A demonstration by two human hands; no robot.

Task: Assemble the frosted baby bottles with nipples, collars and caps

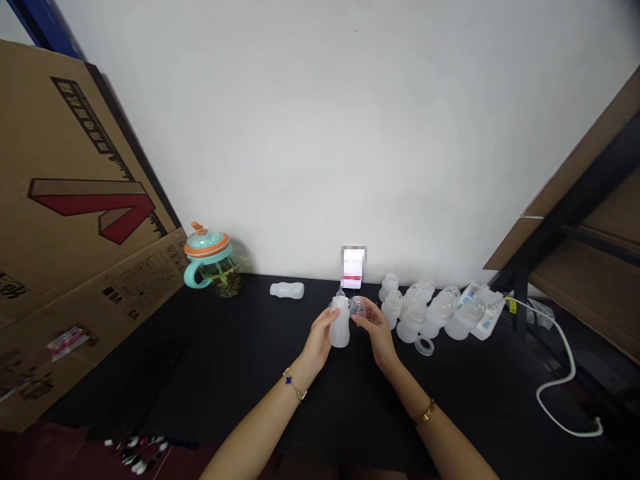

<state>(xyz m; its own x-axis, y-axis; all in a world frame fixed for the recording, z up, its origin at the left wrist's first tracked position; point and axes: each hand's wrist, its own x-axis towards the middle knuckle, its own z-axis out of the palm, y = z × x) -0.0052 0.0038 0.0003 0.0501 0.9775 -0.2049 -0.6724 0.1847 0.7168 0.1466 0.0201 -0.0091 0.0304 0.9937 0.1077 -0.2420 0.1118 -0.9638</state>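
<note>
My left hand (319, 337) is wrapped round a translucent white baby bottle (340, 328), held upright with a nipple (341, 292) at its top. Close beside the bottle's neck, my right hand (379, 331) grips a clear domed bottle cap (357, 307) between thumb and fingers. The cap is off the bottle. To the right of my right hand stand several more white baby bottles (413, 325), some with clear caps on. A loose ring (425, 345) lies flat in front of them.
A lit phone (353, 268) leans against the wall behind my hands. One bottle (287, 290) lies on its side on the black table (240, 373). A teal and orange glass jug (213, 263) stands left. At right are a white tray (491, 317) and a white cable (565, 340).
</note>
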